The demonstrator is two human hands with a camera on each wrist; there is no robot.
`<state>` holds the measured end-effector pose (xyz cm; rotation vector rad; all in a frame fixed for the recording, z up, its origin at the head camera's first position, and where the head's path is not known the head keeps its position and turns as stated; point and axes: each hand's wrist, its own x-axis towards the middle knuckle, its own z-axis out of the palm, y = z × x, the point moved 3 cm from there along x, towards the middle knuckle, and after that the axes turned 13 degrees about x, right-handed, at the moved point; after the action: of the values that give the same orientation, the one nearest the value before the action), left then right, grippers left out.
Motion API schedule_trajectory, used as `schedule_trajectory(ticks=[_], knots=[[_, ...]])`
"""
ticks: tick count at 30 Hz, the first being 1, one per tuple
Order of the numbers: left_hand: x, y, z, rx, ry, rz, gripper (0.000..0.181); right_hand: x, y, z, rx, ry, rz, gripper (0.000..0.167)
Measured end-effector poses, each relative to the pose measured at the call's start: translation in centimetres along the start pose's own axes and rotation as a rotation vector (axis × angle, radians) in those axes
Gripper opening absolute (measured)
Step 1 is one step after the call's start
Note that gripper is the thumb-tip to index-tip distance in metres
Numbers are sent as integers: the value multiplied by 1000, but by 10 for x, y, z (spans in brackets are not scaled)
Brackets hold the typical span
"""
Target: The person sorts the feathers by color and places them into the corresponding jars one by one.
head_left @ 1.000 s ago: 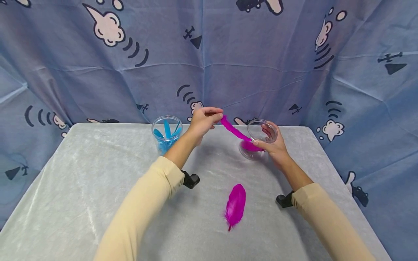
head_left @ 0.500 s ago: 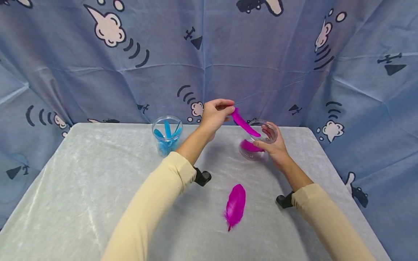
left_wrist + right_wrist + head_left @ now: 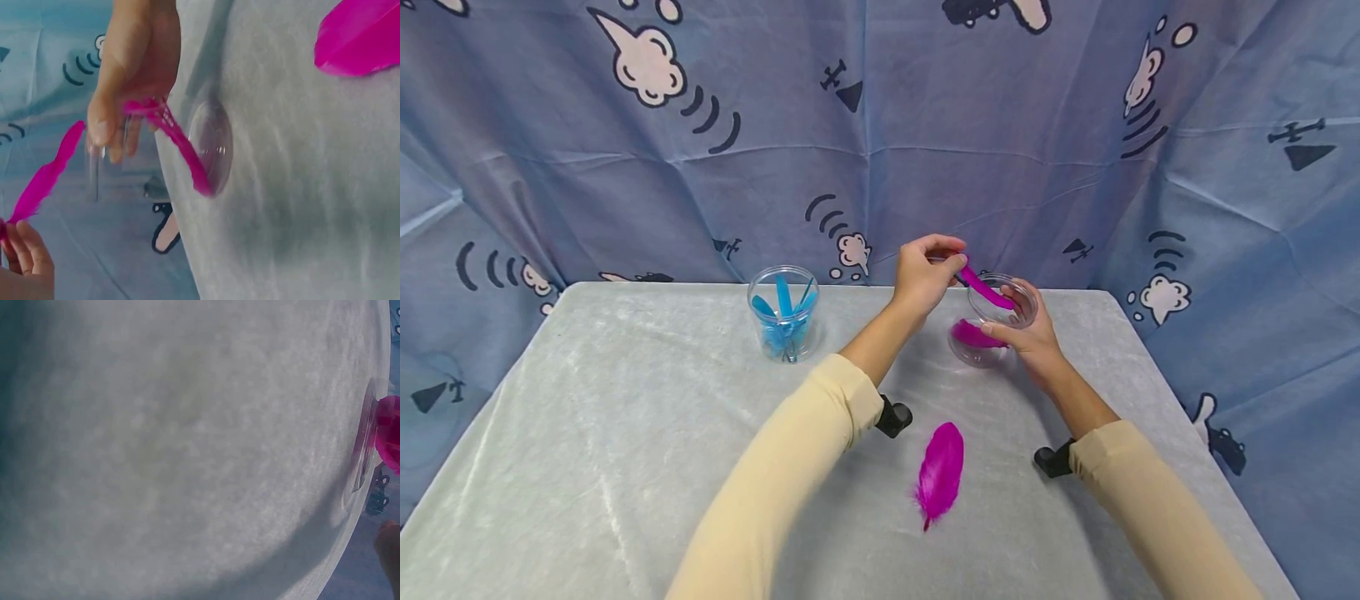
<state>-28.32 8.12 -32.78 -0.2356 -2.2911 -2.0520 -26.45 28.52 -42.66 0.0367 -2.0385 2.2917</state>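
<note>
Between its thumb and fingers my left hand [image 3: 925, 277] pinches the end of a magenta feather [image 3: 989, 292]. The feather's free end slants down over the mouth of a clear plastic cup [image 3: 976, 359]. My right hand [image 3: 1036, 335] grips this cup near its rim from the right. Another magenta feather [image 3: 973, 334] is inside the cup, low down; the left wrist view shows it as a narrow strip [image 3: 181, 149]. A third magenta feather [image 3: 941, 468] lies flat on the cloth, nearer to me. In the right wrist view only part of the cup [image 3: 362, 450] shows at the edge.
Left of my left hand stands another clear cup [image 3: 784, 272] with several blue feathers [image 3: 784, 310] in it. A pale grey cloth [image 3: 587, 433] covers the table. Behind its far edge hangs a patterned blue curtain [image 3: 947, 100].
My left hand has moved right, bringing the pinched feather's free end from the cup's left rim to over its mouth. The right hand and its cup stay in place.
</note>
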Motion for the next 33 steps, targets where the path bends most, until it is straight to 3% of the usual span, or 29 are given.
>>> schedule_trajectory(ticks=[6,8,25,33], knots=[[-4,-5,11,178,16,126,11,0,1,1,-14,4,-2,85],[-5,-7,15,204,12,141,11,0,1,1,-17,4,-8,83],[-15,-20,40,344,-43,119,9,1,3,-1,-15,-9,-20,82],[-16,-26,43,372,-123,117,15,2,5,-2,60,-22,-50,81]])
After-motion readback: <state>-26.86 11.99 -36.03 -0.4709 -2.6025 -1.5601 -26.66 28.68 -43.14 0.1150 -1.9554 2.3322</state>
